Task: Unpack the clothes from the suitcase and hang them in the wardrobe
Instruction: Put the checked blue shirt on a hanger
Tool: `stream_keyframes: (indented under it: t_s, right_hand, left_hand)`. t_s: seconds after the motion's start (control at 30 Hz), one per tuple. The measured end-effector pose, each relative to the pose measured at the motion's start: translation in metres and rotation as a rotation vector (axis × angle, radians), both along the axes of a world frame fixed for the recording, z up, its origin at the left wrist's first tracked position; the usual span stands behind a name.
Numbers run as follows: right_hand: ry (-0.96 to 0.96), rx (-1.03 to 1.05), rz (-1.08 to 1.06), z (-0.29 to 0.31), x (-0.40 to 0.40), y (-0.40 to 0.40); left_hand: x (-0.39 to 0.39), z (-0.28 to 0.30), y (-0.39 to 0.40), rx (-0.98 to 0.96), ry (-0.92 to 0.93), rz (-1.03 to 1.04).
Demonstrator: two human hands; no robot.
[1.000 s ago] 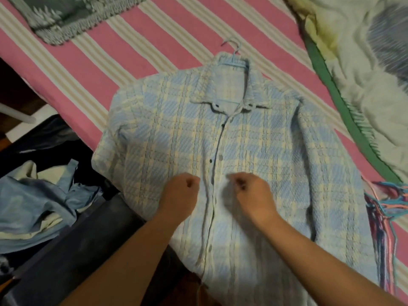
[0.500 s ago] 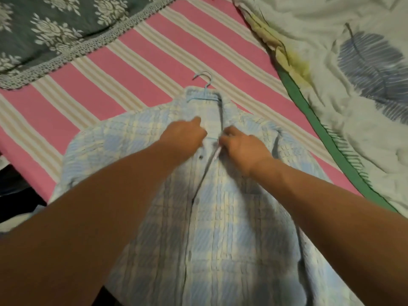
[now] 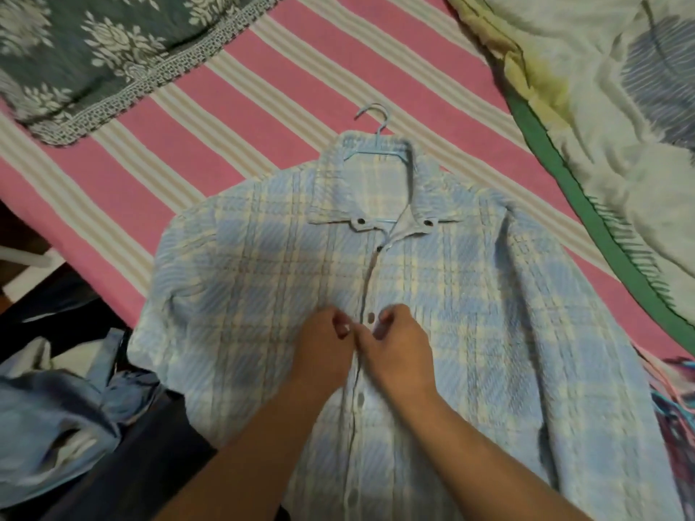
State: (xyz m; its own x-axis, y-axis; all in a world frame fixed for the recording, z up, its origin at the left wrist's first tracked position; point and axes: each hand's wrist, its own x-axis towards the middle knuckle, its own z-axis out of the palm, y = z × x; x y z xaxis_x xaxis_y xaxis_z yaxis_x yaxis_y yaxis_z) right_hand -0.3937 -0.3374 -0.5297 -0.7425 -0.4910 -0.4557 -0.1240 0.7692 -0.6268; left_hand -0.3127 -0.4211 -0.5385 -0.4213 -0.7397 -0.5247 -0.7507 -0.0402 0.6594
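A light blue and cream plaid shirt lies flat, front up, on the pink striped bed. A light blue hanger is inside its collar, with the hook sticking out above. My left hand and my right hand meet at the button placket at mid-chest. Each pinches one edge of the shirt front, just below a dark button. The top collar button looks fastened. An open dark suitcase sits at the lower left beside the bed.
Crumpled blue clothes lie in the suitcase. A grey-green floral pillow is at the top left. A white quilt with a green border fills the right side. A colourful cloth peeks out at the right edge.
Both hands came down from the collar to mid-chest on the placket. A second ago they were at about this same height.
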Motion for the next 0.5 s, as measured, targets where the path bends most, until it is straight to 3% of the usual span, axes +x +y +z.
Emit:
stream_keyframes:
  t_s: [0.1, 0.33, 0.5]
  right_hand:
    - [0.058, -0.080, -0.103, -0.012, 0.009, 0.004]
    - [-0.216, -0.266, -0.446, -0.024, 0.013, 0.016]
    - [-0.167, -0.260, -0.457, -0.022, 0.017, 0.010]
  left_hand:
    - [-0.002, -0.008, 0.005, 0.021, 0.028, 0.053]
    - [-0.015, -0.005, 0.025, -0.090, -0.053, 0.099]
    - [-0.008, -0.008, 0.031, 0.024, 0.130, 0.248]
